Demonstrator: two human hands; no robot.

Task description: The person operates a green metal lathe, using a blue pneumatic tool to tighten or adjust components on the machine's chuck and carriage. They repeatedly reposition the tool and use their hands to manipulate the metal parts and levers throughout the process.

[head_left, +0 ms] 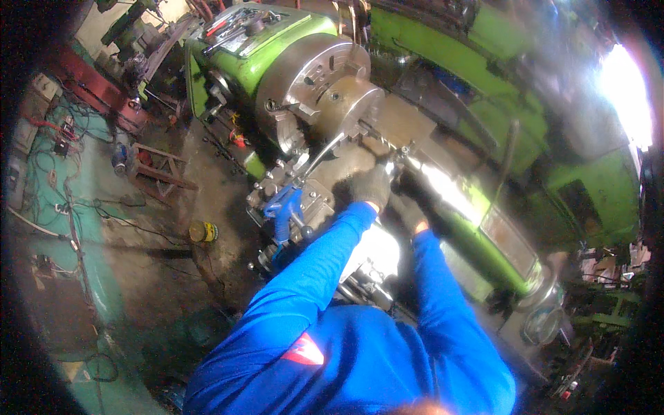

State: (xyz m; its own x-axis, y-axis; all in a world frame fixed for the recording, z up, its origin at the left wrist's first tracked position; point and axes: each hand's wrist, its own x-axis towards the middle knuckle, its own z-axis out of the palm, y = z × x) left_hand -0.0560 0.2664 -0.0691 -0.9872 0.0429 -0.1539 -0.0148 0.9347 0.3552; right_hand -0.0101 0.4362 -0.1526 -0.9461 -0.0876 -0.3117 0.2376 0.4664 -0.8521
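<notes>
Both my hands wear dark work gloves and are close together on a green lathe, beside the bright metal tailstock quill (449, 190). My left hand (370, 188) looks closed, with a small shiny metal piece (391, 168) at its fingertips; what it grips is too blurred to name. Just to its right, my right hand (408, 212) sits low against the tailstock, its fingers lost in shadow. A slim drill-like bit (377, 133) points from the quill's end toward the round steel workpiece (349, 104), which the large chuck (297, 76) holds.
A blue air blow gun (283, 206) lies on the carriage left of my forearm. Hand tools (242, 26) cover the green headstock top. A yellow tin (203, 232) stands on the floor, where cables (69, 187) trail at far left. A lever (510, 149) rises behind the tailstock.
</notes>
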